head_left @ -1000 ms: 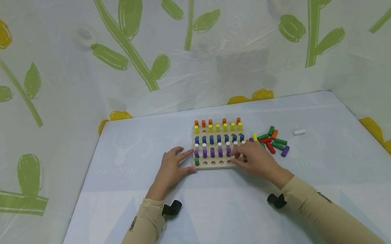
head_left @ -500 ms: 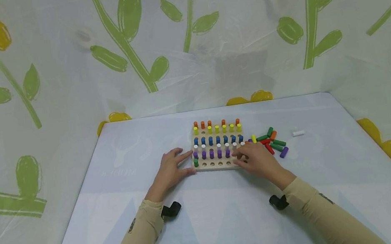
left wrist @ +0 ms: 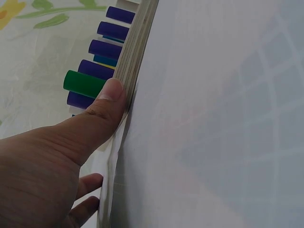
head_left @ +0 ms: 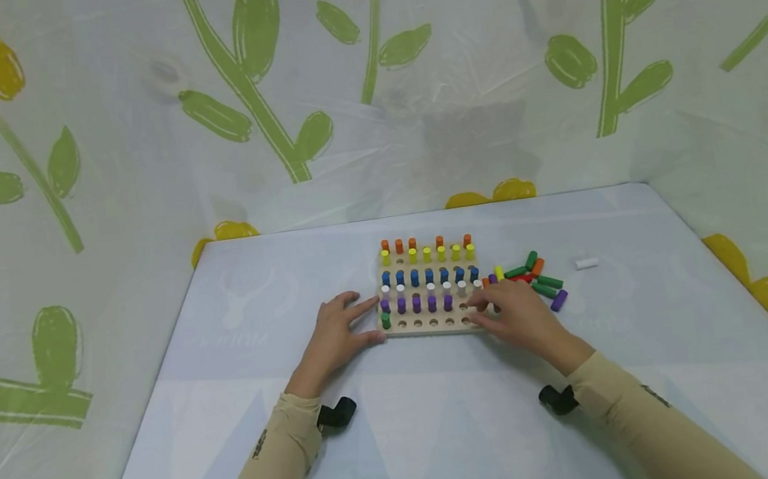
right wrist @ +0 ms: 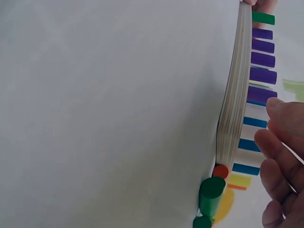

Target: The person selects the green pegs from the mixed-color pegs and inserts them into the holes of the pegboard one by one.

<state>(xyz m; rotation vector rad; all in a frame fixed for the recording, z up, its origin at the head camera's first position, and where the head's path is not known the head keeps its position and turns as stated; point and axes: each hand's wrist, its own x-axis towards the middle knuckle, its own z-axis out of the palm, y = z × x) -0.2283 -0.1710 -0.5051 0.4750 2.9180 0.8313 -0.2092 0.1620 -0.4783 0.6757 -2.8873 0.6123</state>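
Note:
A wooden pegboard [head_left: 434, 323] lies mid-table with rows of orange, yellow, blue, white and purple pegs [head_left: 416, 302] and one green peg [head_left: 386, 319] at its front left corner. My left hand [head_left: 359, 322] steadies the board's left side, the thumb [left wrist: 107, 102] pressing its layered edge [left wrist: 137, 52] beside the green peg [left wrist: 83, 84]. My right hand [head_left: 494, 306] hovers at the board's front right corner with loosely bent fingers [right wrist: 280, 137], and nothing shows in them. A pile of loose pegs [head_left: 535, 283] lies just right of it.
A lone white peg [head_left: 586, 263] lies farther right on the pale blue table [head_left: 457, 427]. Loose green [right wrist: 211, 192] and orange [right wrist: 220, 171] pegs lie against the board's edge [right wrist: 235, 104]. Flower-printed sheeting walls in three sides.
My right hand has drawn back from the purple row and slid right to the board's front right corner. The left hand and the board have stayed put.

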